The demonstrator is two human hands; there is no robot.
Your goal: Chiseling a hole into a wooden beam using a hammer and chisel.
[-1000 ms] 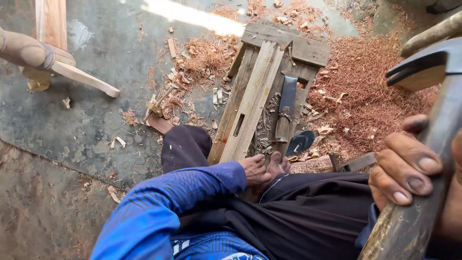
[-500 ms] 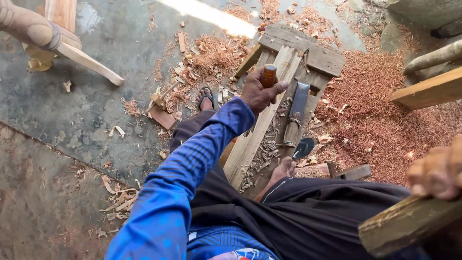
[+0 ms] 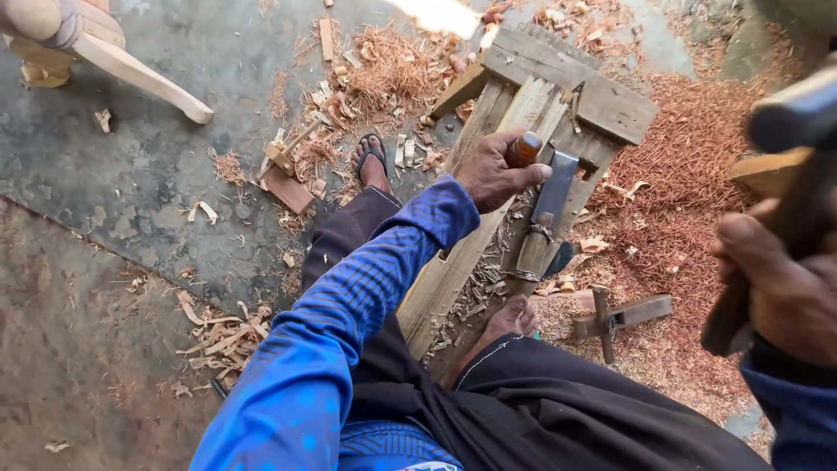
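Seen from above, a person sits over a rough wooden frame [image 3: 558, 96] lying on the floor, its long slats running between the legs, one sandalled foot [image 3: 373, 161] out in front and one bare foot [image 3: 514, 316] braced beside the slats. The left hand [image 3: 497, 170], at the end of a blue sleeve, is clenched around a chisel handle [image 3: 523, 148], brown and rounded, held upright with its lower end hidden behind the fingers, over a pale slat [image 3: 510, 131] of the frame. The right hand [image 3: 785, 288] is raised near the camera, gripping the handle of a hammer [image 3: 798, 109] whose dark head sits blurred at the right edge. Judging by the debris, much cutting is already done: curled shavings [image 3: 392, 65] heap beyond the frame, reddish sawdust [image 3: 689, 166] spreads to its right, and chips [image 3: 475, 296] collect between the slats. What is cut under the chisel cannot be made out, so how much is left cannot be judged. A broad metal blade [image 3: 554, 187] lies on the frame just beside the left hand, and a small wooden tool [image 3: 623, 314] rests on the sawdust nearer the body. A turned pale wooden leg [image 3: 131, 70] lies at upper left. No packages, labels or signs appear anywhere.
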